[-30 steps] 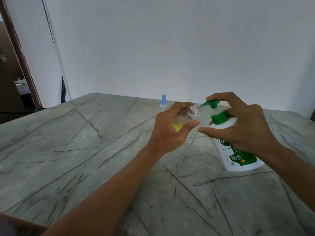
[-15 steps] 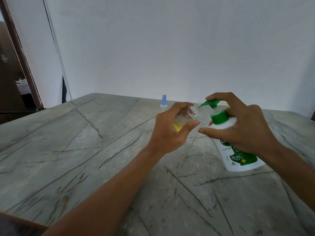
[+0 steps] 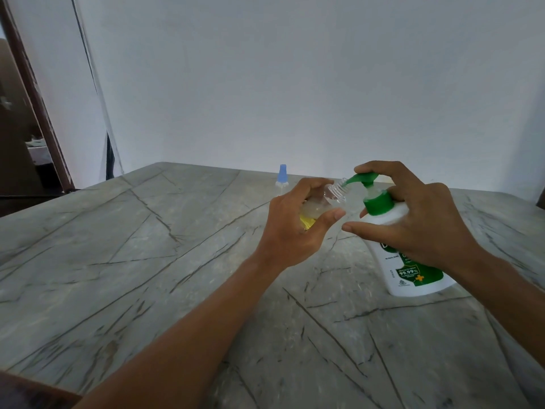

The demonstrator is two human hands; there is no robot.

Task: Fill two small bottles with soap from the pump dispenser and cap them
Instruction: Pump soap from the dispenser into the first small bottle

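Head view, the only view. Pump dispenser (image 3: 410,273): white body, green collar and pump head (image 3: 364,178), standing on the table (image 3: 147,261) at right. Label reads "99.99%" on a green shield with an orange plus. The brand starts with "D" and the rest is covered by the right hand (image 3: 413,219); the small print is illegible.

Count: two small bottles, one dispenser. Small clear bottle (image 3: 330,196) is tilted, its threaded neck uncapped at the green spout tip, with yellow soap (image 3: 306,222) at its low end. The left hand (image 3: 295,228) is wrapped round it, thumb in front, hiding most of the body. Second bottle (image 3: 282,178), blue cap on, stands far back; its lower part is hidden behind the left hand.

The right hand curls about the dispenser's neck, forefinger over the pump head, thumb pointing left. Dark door frame (image 3: 35,107) cut off at left.
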